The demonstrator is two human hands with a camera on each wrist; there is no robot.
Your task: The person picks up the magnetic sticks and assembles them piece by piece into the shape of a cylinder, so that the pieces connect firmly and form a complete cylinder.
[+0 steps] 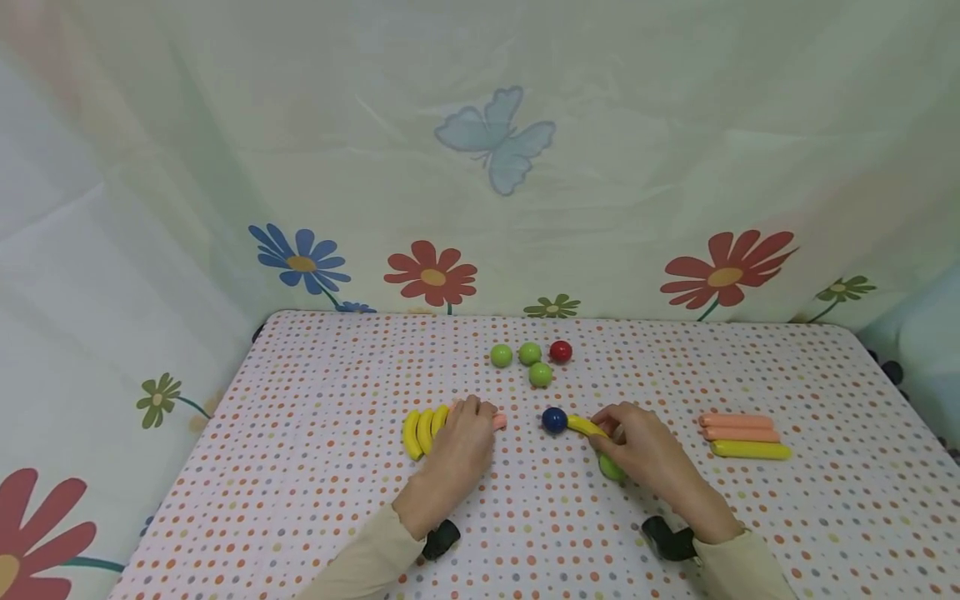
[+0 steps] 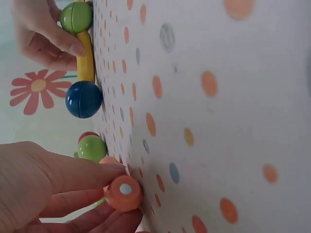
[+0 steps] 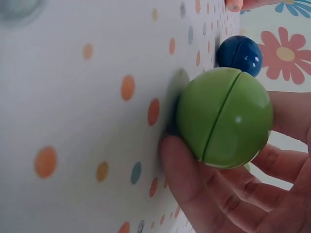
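Note:
My left hand (image 1: 457, 442) pinches a salmon-pink rod (image 2: 125, 193); its white-dotted end faces the left wrist camera. Other pink rods lie partly hidden under this hand. Just left of it, yellow curved rods (image 1: 424, 432) lie side by side. A yellow curved rod (image 1: 583, 426) is between the thumb and fingers of my right hand (image 1: 648, 450). At that rod's left end sits a dark blue ball (image 1: 554, 420), and at its other end a green ball (image 3: 224, 117), partly covered by the hand in the head view.
Three green balls (image 1: 529, 353) and a red ball (image 1: 561, 351) stand farther back on the dotted tablecloth (image 1: 315, 467). To the right lie straight pink rods (image 1: 738, 427) and a yellow straight rod (image 1: 751, 450). A flowered curtain (image 1: 600, 208) hangs behind the table.

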